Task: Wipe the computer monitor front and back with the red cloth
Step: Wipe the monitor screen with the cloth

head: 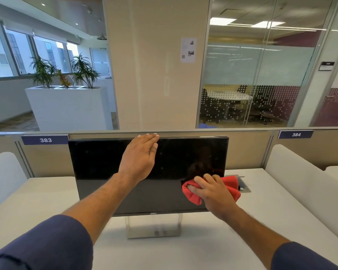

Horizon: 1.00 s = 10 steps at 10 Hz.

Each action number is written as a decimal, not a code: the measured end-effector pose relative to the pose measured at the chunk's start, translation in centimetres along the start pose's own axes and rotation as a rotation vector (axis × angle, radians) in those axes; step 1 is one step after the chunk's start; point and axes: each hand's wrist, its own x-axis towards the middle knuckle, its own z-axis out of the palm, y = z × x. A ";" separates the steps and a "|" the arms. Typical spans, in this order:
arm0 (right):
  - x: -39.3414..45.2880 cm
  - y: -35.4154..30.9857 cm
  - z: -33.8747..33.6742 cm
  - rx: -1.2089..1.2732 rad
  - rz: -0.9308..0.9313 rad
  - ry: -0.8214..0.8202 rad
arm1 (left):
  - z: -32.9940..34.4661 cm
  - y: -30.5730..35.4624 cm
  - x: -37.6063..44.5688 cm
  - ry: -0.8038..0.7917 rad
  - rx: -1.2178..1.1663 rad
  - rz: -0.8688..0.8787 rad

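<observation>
A black computer monitor [98, 162] stands on a silver stand on the white desk, its dark screen facing me. My left hand [141, 154] is flat and empty, its fingertips at the monitor's top edge near the middle. My right hand [211, 190] presses a bunched red cloth [230, 186] against the lower right part of the screen. Part of the cloth is hidden under my fingers and palm.
The white desk [47, 195] is bounded by a beige partition [248, 151] just behind the monitor, labelled 383 and 384. A cable hatch [244, 187] opens in the desk right of the cloth. White side dividers [300, 172] stand at both sides.
</observation>
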 end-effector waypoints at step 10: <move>3.3 9.3 -5.6 0.114 0.400 0.423 | 0.4 -0.2 0.0 0.011 -0.022 -0.015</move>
